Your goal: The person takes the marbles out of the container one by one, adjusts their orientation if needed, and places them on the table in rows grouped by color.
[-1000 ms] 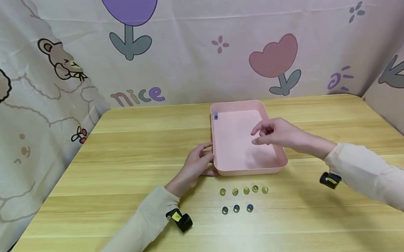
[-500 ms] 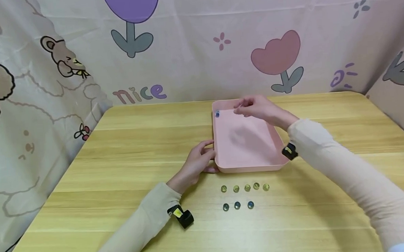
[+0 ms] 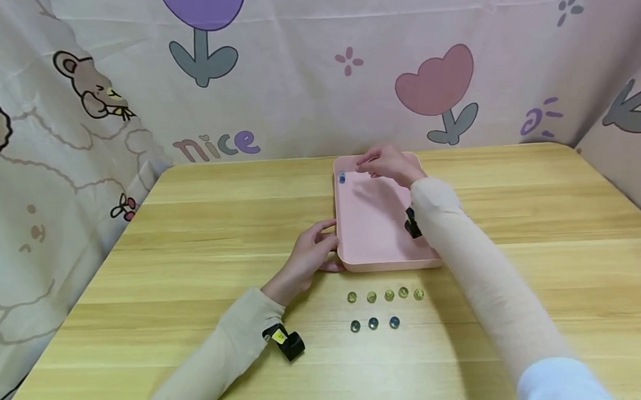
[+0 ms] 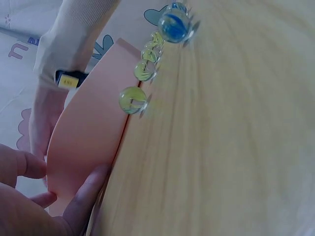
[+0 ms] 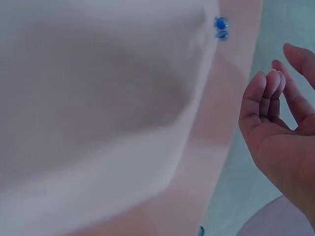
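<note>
In the head view, my left hand touches the outer left wall of a pink rectangular tray. The left wrist view has its fingers against that wall, one down near the base. Over the tray's far end is my right hand, fingers loosely bent. Seen from the right wrist, a gap separates its thumb from the fingers, and nothing shows between them. Blue glass marbles lie together in the tray's far left corner, just left of the right fingertips.
In front of the tray, several yellow marbles form a row on the wooden table. A nearer row has three dark bluish marbles. Behind the table hangs a printed cloth.
My right hand has moved left and away from me, from the tray's right side to near the far left corner. The left hand stays at the wall; the marbles have not moved.
</note>
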The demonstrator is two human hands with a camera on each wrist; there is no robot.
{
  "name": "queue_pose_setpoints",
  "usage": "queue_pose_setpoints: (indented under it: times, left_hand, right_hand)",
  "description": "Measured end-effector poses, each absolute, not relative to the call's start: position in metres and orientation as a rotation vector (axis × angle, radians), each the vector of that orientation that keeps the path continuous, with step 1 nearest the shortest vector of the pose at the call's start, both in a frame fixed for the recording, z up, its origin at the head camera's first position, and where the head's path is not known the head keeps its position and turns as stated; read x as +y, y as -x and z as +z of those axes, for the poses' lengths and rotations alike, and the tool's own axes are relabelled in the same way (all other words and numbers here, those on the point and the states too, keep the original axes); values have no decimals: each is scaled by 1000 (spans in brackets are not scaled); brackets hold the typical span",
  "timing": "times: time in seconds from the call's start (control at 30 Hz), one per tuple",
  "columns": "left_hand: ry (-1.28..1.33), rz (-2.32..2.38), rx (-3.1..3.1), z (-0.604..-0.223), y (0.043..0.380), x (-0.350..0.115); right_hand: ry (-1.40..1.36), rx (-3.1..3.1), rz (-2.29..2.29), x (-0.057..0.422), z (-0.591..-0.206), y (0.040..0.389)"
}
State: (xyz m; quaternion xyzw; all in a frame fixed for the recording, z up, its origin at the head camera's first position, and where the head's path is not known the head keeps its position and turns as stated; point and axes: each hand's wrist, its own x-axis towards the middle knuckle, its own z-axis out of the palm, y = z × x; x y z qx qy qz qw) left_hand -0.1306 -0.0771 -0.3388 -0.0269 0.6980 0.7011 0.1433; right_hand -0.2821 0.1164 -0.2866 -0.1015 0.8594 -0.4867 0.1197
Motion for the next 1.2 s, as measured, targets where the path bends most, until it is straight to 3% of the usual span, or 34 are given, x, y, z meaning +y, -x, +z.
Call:
queue_pose_setpoints:
  times: [0.2, 0.5, 0.83, 1.2]
  left_hand:
    - [85, 2029, 2015, -341, 129, -79]
    - [80, 2045, 1999, -341, 125, -78]
    - [43, 2057, 2007, -340, 127, -77]
    - [58, 2057, 2011, -341, 128, -78]
  right_hand:
    - [157, 2568, -1458, 97, -302, 289]
    - [159, 2629, -1402, 84, -321, 291]
    - [80, 2682, -1328, 76, -322, 293]
    - [175, 2741, -1182, 73, -318, 293]
